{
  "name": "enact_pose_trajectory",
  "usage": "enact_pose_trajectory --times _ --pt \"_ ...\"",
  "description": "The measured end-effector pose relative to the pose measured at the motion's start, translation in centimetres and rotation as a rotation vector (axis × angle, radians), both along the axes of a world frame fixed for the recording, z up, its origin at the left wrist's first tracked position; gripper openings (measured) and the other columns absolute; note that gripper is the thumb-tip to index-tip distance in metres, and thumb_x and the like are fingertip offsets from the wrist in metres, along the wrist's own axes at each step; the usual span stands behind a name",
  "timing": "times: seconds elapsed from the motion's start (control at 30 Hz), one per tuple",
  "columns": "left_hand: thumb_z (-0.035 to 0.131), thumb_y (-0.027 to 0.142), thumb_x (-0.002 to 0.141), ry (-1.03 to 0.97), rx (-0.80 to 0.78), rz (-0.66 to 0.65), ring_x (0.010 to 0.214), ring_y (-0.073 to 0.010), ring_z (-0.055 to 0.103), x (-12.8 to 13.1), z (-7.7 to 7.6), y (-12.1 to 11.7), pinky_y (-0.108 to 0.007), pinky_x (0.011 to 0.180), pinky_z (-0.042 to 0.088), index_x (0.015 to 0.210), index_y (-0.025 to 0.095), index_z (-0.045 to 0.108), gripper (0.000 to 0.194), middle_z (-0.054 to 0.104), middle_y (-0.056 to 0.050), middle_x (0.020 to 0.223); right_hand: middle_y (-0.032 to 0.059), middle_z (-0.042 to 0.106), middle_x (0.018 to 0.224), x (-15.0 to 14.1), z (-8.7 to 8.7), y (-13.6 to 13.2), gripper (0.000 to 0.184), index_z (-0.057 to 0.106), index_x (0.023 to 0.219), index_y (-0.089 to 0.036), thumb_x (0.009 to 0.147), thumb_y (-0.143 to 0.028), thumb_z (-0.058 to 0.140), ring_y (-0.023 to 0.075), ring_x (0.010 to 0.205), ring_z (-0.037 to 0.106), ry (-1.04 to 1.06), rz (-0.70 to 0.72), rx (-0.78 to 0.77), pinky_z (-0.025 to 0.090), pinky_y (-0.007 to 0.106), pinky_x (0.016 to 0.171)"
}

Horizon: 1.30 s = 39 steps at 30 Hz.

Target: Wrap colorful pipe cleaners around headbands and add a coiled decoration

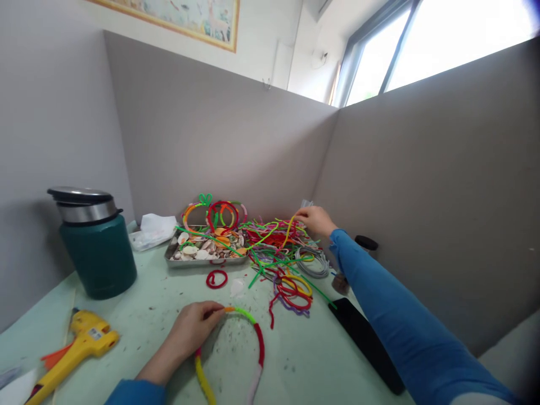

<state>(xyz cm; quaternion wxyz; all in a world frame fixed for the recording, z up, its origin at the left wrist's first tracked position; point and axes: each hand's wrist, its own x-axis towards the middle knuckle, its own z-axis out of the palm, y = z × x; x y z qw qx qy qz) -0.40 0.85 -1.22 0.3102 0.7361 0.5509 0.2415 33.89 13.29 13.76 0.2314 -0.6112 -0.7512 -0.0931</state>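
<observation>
At the front of the table, my left hand (pixel 194 327) pinches the upper left of a hoop wrapped in multicoloured pipe cleaners (pixel 260 344). Orange, green, red, pale lilac and yellow sections show; its lower end runs out of the frame. My right hand (pixel 316 219) reaches to the back right, its fingertips closed on a yellow pipe cleaner (pixel 288 233) that hangs over a tangled pile of pipe cleaners (pixel 264 232). Between the hands lie a small red pipe-cleaner coil (pixel 216 279) and several red and yellow rings (pixel 295 292).
A metal tray (pixel 202 262) of shells stands at the back, with colourful wrapped hoops (pixel 223 216) behind. On the left are a green flask (pixel 99 256) and a yellow glue gun (pixel 90 334). A black flat object (pixel 365 343) lies under my right forearm. Grey partitions (pixel 219 129) enclose the table.
</observation>
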Motion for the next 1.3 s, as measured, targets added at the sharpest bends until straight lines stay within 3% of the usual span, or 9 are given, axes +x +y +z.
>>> enact_pose_trajectory --times 0.13,0.23,0.4,0.5,0.67,0.8,0.87,1.07,1.3 --pt "0.047 0.039 0.076 0.027 0.032 -0.012 0.078 -0.0219 0.062 0.1 0.3 -0.3 -0.026 0.067 0.039 0.084 0.024 0.073 0.031 0.072 -0.002 0.083 0.0030 0.061 0.069 -1.4 1.5 -1.7 0.033 0.067 0.091 -0.015 0.084 -0.037 0.042 0.0117 0.060 0.050 0.213 -0.007 0.158 0.034 0.023 0.054" --pt "0.047 0.038 0.076 0.031 0.064 -0.010 0.079 -0.0220 0.062 0.1 0.4 -0.5 -0.027 0.069 0.040 0.083 0.023 0.073 0.031 0.072 -0.003 0.085 -0.0032 0.046 0.051 -4.2 0.5 -3.5 0.028 0.063 0.079 -0.015 0.078 -0.040 0.051 0.0078 0.045 0.036 0.733 0.103 0.143 0.026 0.022 0.044" --pt "0.050 0.039 0.074 0.000 0.049 -0.004 0.079 -0.0228 0.062 0.0 0.1 -0.4 -0.028 0.070 0.041 0.082 0.022 0.073 0.029 0.072 -0.005 0.086 -0.0076 0.041 0.049 -10.5 -5.3 -6.4 0.022 0.050 0.070 -0.017 0.069 -0.035 0.062 0.0030 0.037 0.022 1.356 0.374 -0.468 0.012 0.019 0.036" --pt "0.054 0.040 0.072 -0.088 0.028 0.050 0.082 -0.0229 0.061 -0.1 -0.5 -0.1 -0.028 0.072 0.042 0.083 0.019 0.072 0.029 0.071 -0.006 0.088 -0.0084 0.040 0.049 -13.8 -9.3 -7.5 0.018 0.050 0.073 -0.017 0.070 -0.030 0.061 0.0021 0.037 0.020 1.580 0.413 -0.804 0.008 0.017 0.036" --pt "0.059 0.046 0.069 -0.329 -0.021 0.192 0.065 -0.0167 0.056 -0.3 -0.9 0.3 -0.025 0.060 0.041 0.100 0.015 0.066 0.045 0.066 -0.004 0.079 -0.0082 0.039 0.048 -17.0 -13.5 -8.4 0.015 0.053 0.078 -0.015 0.072 -0.028 0.059 0.0021 0.037 0.021 1.600 0.387 -0.928 0.008 0.017 0.036" --pt "0.050 0.054 0.074 -0.525 -0.094 0.258 0.039 -0.0082 0.034 -0.2 -0.1 0.2 -0.021 0.041 0.024 0.068 0.014 0.063 0.043 0.040 0.006 0.041 -0.0061 0.045 0.052 -17.5 -14.7 -8.9 0.018 0.056 0.080 -0.014 0.075 -0.031 0.060 0.0016 0.037 0.023 1.587 0.461 -1.030 0.009 0.017 0.036" --pt "0.049 0.054 0.075 -0.614 -0.132 0.281 0.035 -0.0064 0.025 -0.2 0.4 0.1 -0.020 0.038 0.017 0.063 0.014 0.059 0.042 0.029 0.008 0.036 -0.0045 0.048 0.056 -17.3 -14.8 -9.1 0.021 0.058 0.086 -0.013 0.076 -0.032 0.060 0.0018 0.038 0.026 1.557 0.522 -1.127 0.011 0.017 0.036" --pt "0.056 0.052 0.071 -0.770 -0.161 0.358 0.037 -0.0037 0.027 -0.3 1.3 -0.3 -0.019 0.037 0.016 0.095 0.014 0.062 0.046 0.052 0.004 0.061 -0.0061 0.044 0.054 -16.7 -14.5 -9.3 0.021 0.059 0.087 -0.014 0.078 -0.033 0.057 0.0016 0.038 0.021 1.491 0.602 -1.231 0.010 0.016 0.036" --pt "0.060 0.054 0.067 -0.663 -0.290 0.106 0.038 -0.0059 0.039 0.4 1.1 -0.5 -0.020 0.041 0.027 0.086 0.012 0.060 0.046 0.059 0.002 0.057 -0.0069 0.043 0.050 -17.4 -13.8 -10.6 0.018 0.055 0.077 -0.015 0.081 -0.033 0.051 0.0023 0.035 0.019 1.233 0.588 -1.171 0.010 0.018 0.033"
